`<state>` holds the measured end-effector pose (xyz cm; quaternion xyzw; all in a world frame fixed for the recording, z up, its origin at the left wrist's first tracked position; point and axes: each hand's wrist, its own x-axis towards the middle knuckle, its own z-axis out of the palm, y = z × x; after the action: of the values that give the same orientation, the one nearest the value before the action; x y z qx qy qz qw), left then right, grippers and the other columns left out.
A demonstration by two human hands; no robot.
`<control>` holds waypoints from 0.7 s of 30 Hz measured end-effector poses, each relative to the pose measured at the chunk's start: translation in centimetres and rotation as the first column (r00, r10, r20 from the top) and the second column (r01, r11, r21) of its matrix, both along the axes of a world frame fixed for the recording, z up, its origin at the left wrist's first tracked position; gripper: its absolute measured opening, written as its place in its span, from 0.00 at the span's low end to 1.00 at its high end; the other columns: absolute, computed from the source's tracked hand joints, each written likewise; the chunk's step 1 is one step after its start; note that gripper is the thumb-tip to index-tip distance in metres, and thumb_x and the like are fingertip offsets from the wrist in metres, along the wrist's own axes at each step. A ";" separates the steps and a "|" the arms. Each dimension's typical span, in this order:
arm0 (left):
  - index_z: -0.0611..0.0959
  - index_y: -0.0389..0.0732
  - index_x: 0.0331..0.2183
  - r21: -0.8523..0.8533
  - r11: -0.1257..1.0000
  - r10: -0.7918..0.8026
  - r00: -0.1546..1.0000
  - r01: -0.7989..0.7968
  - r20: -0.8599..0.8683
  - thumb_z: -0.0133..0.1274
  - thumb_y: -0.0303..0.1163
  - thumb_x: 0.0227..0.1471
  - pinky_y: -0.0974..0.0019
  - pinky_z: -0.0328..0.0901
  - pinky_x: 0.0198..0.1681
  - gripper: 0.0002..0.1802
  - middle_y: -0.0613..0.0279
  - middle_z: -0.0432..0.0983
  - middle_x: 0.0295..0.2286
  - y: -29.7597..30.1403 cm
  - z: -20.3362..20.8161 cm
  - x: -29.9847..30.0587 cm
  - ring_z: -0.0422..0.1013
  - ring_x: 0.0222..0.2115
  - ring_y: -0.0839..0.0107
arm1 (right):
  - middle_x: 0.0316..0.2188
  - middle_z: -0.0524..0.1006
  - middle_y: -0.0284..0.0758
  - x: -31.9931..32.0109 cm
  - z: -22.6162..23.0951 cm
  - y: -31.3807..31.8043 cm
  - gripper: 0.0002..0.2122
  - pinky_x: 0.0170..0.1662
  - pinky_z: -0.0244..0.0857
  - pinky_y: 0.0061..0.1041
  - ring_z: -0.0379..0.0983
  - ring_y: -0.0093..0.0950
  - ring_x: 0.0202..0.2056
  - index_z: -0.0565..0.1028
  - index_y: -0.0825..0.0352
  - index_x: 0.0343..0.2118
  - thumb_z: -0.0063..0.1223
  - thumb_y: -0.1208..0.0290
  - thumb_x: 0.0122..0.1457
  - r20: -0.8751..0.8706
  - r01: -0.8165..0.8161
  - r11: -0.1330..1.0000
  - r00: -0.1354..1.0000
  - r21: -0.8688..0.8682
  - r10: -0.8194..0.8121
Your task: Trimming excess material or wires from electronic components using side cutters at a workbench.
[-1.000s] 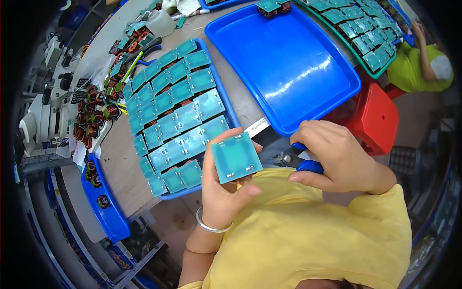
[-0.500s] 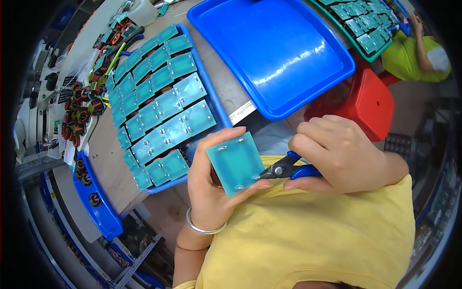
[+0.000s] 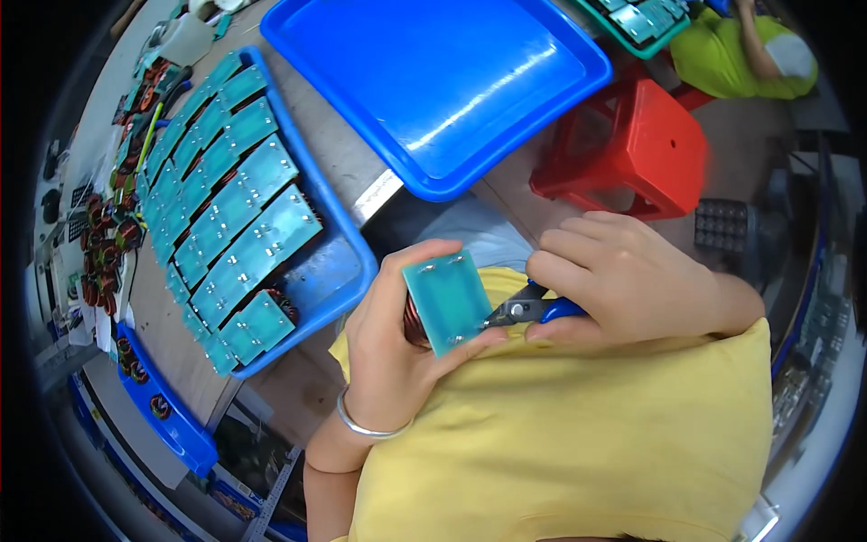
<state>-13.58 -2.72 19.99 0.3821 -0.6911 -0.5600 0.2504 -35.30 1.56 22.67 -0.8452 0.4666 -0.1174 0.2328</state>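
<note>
My left hand (image 3: pixel 372 330) is closed round a square green circuit board (image 3: pixel 449 298), gripping it by its edges. The board's face with solder joints at its corners is turned up, and part of a copper-wound coil (image 3: pixel 413 322) shows under its left edge. My right hand (image 3: pixel 623 275) is wrapped round wire cutters (image 3: pixel 519 312) with blue handles and dark jaws. Their tip touches or lies very near the joint at the board's right lower corner; whether the jaws have closed on the pin cannot be made out.
Left, a blue tray (image 3: pixel 336 256) carries rows of similar boards. A larger blue tray (image 3: pixel 433 81) lies beyond my hands. Loose coils (image 3: pixel 104 244) and a narrow blue tray (image 3: pixel 188 443) are far left. To the right are a red stool (image 3: pixel 664 144) and another person (image 3: pixel 722 59).
The view has shifted, so trays and stool sit further left and higher. The held board has tilted, exposing the coil beneath. The cutters stay at the same corner.
</note>
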 end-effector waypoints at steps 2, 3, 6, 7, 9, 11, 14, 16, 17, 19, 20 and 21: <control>0.72 0.36 0.41 -0.048 0.999 -0.022 0.997 0.025 0.075 0.67 0.34 0.33 0.72 0.66 0.30 0.32 0.55 0.73 0.32 0.2 -1.2 -0.6 0.72 0.28 0.71 | 0.24 0.66 0.40 -0.6 -1.2 0.6 0.18 0.29 0.60 0.33 0.66 0.39 0.26 0.65 0.68 0.29 0.53 0.55 0.50 0.033 0.016 0.988 0.999 0.156 -0.022; 0.72 0.36 0.41 -0.043 0.999 -0.030 0.997 0.033 0.074 0.67 0.34 0.33 0.72 0.66 0.30 0.32 0.55 0.73 0.32 0.2 -1.6 -0.9 0.72 0.28 0.71 | 0.24 0.66 0.40 -0.8 -1.9 0.7 0.18 0.29 0.60 0.33 0.66 0.39 0.26 0.65 0.68 0.29 0.53 0.55 0.50 0.032 0.024 0.987 0.999 0.162 -0.029; 0.74 0.34 0.36 0.072 0.997 -0.023 0.986 0.011 0.164 0.64 0.32 0.39 0.77 0.62 0.26 0.22 0.66 0.73 0.24 0.2 -4.2 -1.9 0.65 0.23 0.82 | 0.22 0.69 0.43 -1.2 -4.8 0.6 0.18 0.29 0.61 0.35 0.67 0.42 0.25 0.67 0.69 0.30 0.49 0.54 0.54 0.031 0.073 0.935 0.996 0.346 -0.089; 0.74 0.34 0.36 0.071 0.997 -0.028 0.986 0.017 0.167 0.64 0.32 0.39 0.77 0.62 0.26 0.22 0.66 0.73 0.24 -0.1 -6.4 -1.8 0.65 0.23 0.82 | 0.20 0.70 0.43 -1.3 -6.0 0.2 0.19 0.28 0.61 0.35 0.67 0.42 0.24 0.67 0.70 0.29 0.46 0.53 0.56 0.015 0.097 0.873 0.993 0.478 -0.118; 0.75 0.33 0.31 0.285 0.958 -0.123 0.952 0.040 0.279 0.61 0.36 0.42 0.78 0.57 0.17 0.18 0.65 0.73 0.19 -1.1 -10.2 -1.3 0.62 0.15 0.84 | 0.18 0.70 0.43 -1.2 -9.2 -0.6 0.20 0.27 0.61 0.34 0.67 0.41 0.22 0.68 0.70 0.28 0.43 0.53 0.58 0.000 0.114 0.793 0.990 0.598 -0.142; 0.75 0.33 0.29 0.415 0.910 -0.161 0.937 0.020 0.309 0.60 0.38 0.44 0.78 0.54 0.15 0.18 0.64 0.73 0.18 -2.2 -11.8 -1.1 0.60 0.12 0.84 | 0.16 0.70 0.44 -0.8 -13.5 -1.3 0.22 0.27 0.60 0.33 0.66 0.41 0.22 0.69 0.72 0.24 0.38 0.54 0.60 0.196 -0.002 0.720 0.963 0.694 -0.187; 0.75 0.33 0.24 0.556 0.831 -0.207 0.922 -0.010 0.326 0.58 0.41 0.46 0.78 0.52 0.12 0.19 0.64 0.72 0.16 -2.8 -13.4 -0.3 0.58 0.10 0.84 | 0.17 0.70 0.46 0.3 -15.8 -2.5 0.22 0.28 0.60 0.32 0.65 0.41 0.22 0.70 0.72 0.23 0.38 0.55 0.60 0.213 -0.051 0.636 0.960 0.770 -0.181; 0.75 0.33 0.23 0.573 0.820 -0.209 0.923 -0.015 0.322 0.57 0.43 0.47 0.78 0.52 0.12 0.20 0.64 0.72 0.16 -3.0 -14.1 0.2 0.58 0.10 0.84 | 0.17 0.71 0.46 0.8 -15.8 -2.9 0.25 0.31 0.62 0.33 0.67 0.42 0.24 0.71 0.74 0.22 0.36 0.53 0.60 0.149 -0.002 0.507 0.957 0.862 -0.249; 0.75 0.34 0.25 0.562 0.827 -0.227 0.907 -0.014 0.356 0.56 0.42 0.48 0.78 0.53 0.13 0.18 0.65 0.72 0.17 -3.0 -14.4 0.4 0.58 0.11 0.84 | 0.18 0.72 0.47 1.0 -15.6 -3.1 0.28 0.34 0.63 0.34 0.69 0.42 0.25 0.72 0.75 0.22 0.35 0.50 0.60 0.067 0.051 0.361 0.949 0.931 -0.308; 0.74 0.34 0.27 0.554 0.832 -0.244 0.888 -0.015 0.391 0.56 0.41 0.49 0.79 0.53 0.14 0.17 0.66 0.72 0.18 -3.0 -14.4 0.6 0.59 0.12 0.85 | 0.19 0.72 0.45 1.2 -15.1 -3.0 0.23 0.34 0.63 0.34 0.69 0.42 0.26 0.72 0.73 0.24 0.37 0.53 0.60 0.084 0.083 0.545 0.958 0.834 -0.274; 0.73 0.35 0.30 0.568 0.823 -0.170 0.948 -0.014 0.269 0.54 0.39 0.50 0.79 0.54 0.16 0.16 0.67 0.71 0.19 -2.7 -14.3 0.7 0.59 0.13 0.85 | 0.20 0.71 0.44 1.3 -15.0 -2.8 0.19 0.33 0.62 0.34 0.69 0.41 0.26 0.71 0.71 0.26 0.39 0.56 0.60 0.091 0.110 0.705 0.966 0.700 -0.240; 0.72 0.36 0.34 0.582 0.813 -0.091 0.986 -0.010 0.143 0.53 0.37 0.51 0.80 0.55 0.17 0.15 0.68 0.70 0.21 -2.4 -14.2 0.8 0.60 0.15 0.85 | 0.20 0.71 0.44 1.4 -14.9 -2.4 0.19 0.33 0.62 0.34 0.69 0.41 0.26 0.71 0.71 0.26 0.39 0.56 0.60 0.093 0.107 0.704 0.966 0.702 -0.239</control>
<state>-12.76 -5.15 5.75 0.4700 -0.5134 -0.7161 0.0522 -33.94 -0.82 7.73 -0.6352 0.5315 -0.0308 0.5596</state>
